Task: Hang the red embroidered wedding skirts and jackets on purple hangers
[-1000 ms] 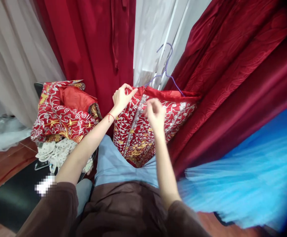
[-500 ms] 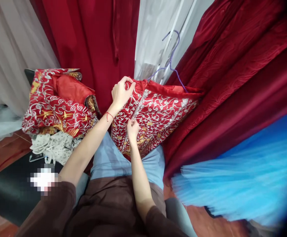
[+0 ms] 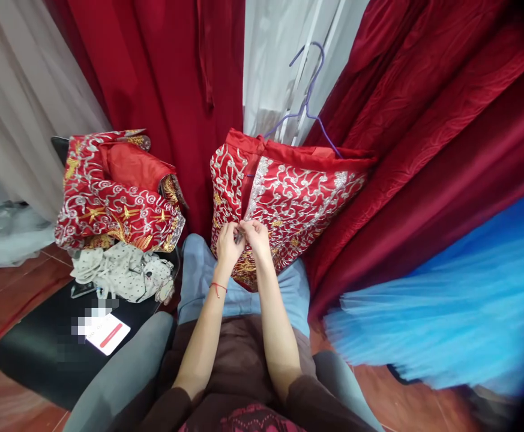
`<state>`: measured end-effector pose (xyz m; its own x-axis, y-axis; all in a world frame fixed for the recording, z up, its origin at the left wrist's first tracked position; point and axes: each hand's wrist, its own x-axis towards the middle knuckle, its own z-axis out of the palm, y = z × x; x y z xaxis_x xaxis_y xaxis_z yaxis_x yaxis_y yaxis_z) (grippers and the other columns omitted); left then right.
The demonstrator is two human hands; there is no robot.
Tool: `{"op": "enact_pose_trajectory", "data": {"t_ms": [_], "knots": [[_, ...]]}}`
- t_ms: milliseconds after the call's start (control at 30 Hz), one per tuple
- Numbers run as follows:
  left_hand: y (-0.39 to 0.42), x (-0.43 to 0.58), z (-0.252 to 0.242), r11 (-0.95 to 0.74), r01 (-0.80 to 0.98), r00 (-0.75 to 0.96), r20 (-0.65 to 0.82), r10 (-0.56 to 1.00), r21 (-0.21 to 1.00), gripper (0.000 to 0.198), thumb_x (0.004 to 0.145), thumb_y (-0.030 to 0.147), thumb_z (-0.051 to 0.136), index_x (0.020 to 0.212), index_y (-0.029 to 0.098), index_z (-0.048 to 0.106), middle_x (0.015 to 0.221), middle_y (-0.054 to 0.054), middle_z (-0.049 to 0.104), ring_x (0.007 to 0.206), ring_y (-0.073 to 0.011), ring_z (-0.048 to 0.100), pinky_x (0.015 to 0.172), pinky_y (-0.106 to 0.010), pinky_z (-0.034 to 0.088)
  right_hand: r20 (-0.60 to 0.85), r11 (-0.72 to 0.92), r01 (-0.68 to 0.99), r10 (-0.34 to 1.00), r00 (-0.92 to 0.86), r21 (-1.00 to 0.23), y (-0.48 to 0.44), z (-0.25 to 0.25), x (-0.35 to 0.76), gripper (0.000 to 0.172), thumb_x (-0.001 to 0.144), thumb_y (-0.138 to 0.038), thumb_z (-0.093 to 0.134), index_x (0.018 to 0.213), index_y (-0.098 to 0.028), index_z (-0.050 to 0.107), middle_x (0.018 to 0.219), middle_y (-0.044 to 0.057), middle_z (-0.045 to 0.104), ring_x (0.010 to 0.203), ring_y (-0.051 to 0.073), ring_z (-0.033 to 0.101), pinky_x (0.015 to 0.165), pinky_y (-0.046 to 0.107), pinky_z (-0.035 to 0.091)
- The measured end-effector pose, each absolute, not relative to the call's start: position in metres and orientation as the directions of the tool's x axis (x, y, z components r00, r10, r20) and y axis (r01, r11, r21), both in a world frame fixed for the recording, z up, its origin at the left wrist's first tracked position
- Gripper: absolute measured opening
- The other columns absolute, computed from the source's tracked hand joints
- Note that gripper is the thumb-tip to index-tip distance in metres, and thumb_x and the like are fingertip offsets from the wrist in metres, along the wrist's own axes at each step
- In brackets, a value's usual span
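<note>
A red garment (image 3: 289, 198) with silver and gold embroidery and a plain red band along its top rests against my lap. A purple wire hanger (image 3: 307, 108) rises from its top edge. Below a dark slit running down from the band, my left hand (image 3: 229, 245) is closed with its fingertips on the cloth. Close beside it, almost touching, my right hand (image 3: 255, 235) pinches the slit's other edge, by the silver trim. Between the fingers shows a small dark patch that I cannot make out.
Left, a black seat (image 3: 36, 342) bears a second embroidered red garment (image 3: 117, 204), a dotted white cloth (image 3: 126, 276) and a phone with a lit screen (image 3: 108, 336). Dark red curtains (image 3: 162, 78) hang ahead; dark red fabric (image 3: 424, 120) and blue tulle (image 3: 446, 312) are at right.
My left hand has come down from the garment's top band to beside my right hand. The slit now shows open above the hands. The view has shifted slightly.
</note>
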<state>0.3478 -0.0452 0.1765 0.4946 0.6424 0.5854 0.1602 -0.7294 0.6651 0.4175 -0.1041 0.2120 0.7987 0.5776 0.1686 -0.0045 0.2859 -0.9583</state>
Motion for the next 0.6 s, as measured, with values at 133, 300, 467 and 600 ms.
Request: {"op": "enact_pose_trajectory", "data": {"t_ms": [133, 300, 467, 600], "knots": [[-0.048, 0.355, 0.172, -0.694, 0.296, 0.473, 0.53, 0.703, 0.656, 0.019, 0.09, 0.027, 0.055, 0.075, 0.023, 0.045, 0.079, -0.002, 0.059, 0.076, -0.0182, 0.055, 0.07, -0.028, 0.04, 0.163, 0.265, -0.013, 0.631, 0.758, -0.964, -0.112, 0.216, 0.413, 0.028, 0.066, -0.04, 0.069, 0.058, -0.02, 0.05, 0.052, -0.007, 0.043, 0.051, 0.007, 0.033, 0.052, 0.024, 0.028], [-0.043, 0.346, 0.183, -0.698, 0.358, 0.509, 0.497, 0.702, 0.62, 0.024, 0.095, 0.03, 0.05, 0.073, 0.023, 0.044, 0.077, -0.002, 0.061, 0.078, -0.019, 0.059, 0.067, -0.028, 0.036, 0.134, 0.248, -0.047, 0.663, 0.736, -0.968, -0.114, 0.221, 0.409, 0.031, 0.063, -0.042, 0.071, 0.056, -0.021, 0.05, 0.046, -0.009, 0.036, 0.047, 0.007, 0.026, 0.048, 0.025, 0.02], [-0.044, 0.348, 0.183, -0.679, 0.38, 0.495, 0.482, 0.723, 0.628, 0.017, 0.093, 0.028, 0.052, 0.077, 0.024, 0.048, 0.083, -0.003, 0.066, 0.079, -0.02, 0.062, 0.066, -0.028, 0.036, 0.126, 0.208, -0.031, 0.695, 0.708, -0.978, -0.113, 0.223, 0.411, 0.032, 0.062, -0.043, 0.072, 0.055, -0.021, 0.05, 0.044, -0.008, 0.038, 0.045, 0.006, 0.026, 0.047, 0.025, 0.019], [-0.045, 0.347, 0.186, -0.69, 0.306, 0.551, 0.469, 0.69, 0.656, 0.012, 0.093, 0.025, 0.051, 0.08, 0.023, 0.053, 0.088, -0.005, 0.07, 0.079, -0.0201, 0.064, 0.067, -0.029, 0.037, 0.132, 0.224, -0.037, 0.691, 0.711, -0.974, -0.114, 0.221, 0.412, 0.037, 0.062, -0.044, 0.074, 0.052, -0.021, 0.048, 0.043, -0.008, 0.036, 0.044, 0.006, 0.026, 0.045, 0.025, 0.019]]}}
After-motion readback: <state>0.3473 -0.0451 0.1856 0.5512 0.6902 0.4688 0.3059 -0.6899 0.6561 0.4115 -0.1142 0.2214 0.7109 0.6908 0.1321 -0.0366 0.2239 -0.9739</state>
